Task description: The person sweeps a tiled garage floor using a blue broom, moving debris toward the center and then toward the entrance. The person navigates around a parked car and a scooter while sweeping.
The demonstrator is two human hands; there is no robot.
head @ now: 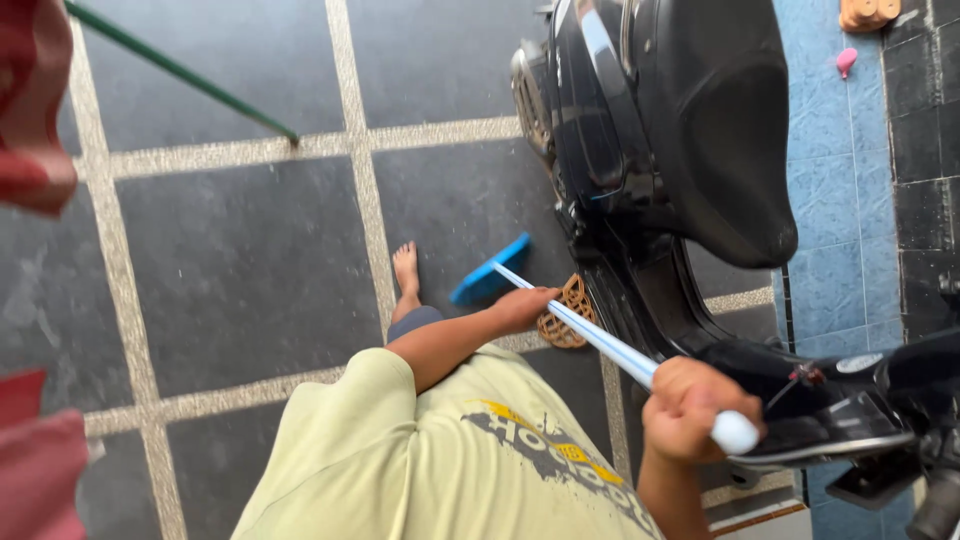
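Observation:
I hold a long white-and-blue broom handle (610, 350) with both hands. My left hand (525, 305) grips it lower down, close to the blue broom head (488, 278), which rests on the dark floor tiles. Near the handle's rounded white top end, my right hand (688, 405) is wrapped around it. My bare foot (405, 272) stands just left of the broom head. Partly under the handle, beside the left hand, lies a brown woven sandal (562, 322).
A black scooter (670, 130) stands close on the right, its seat and footboard next to the handle. A green pole (180, 72) slants across the top left. Red cloth (35, 110) hangs at the left edge. Blue floor tiles (835, 200) run along the right with a small pink object (847, 60).

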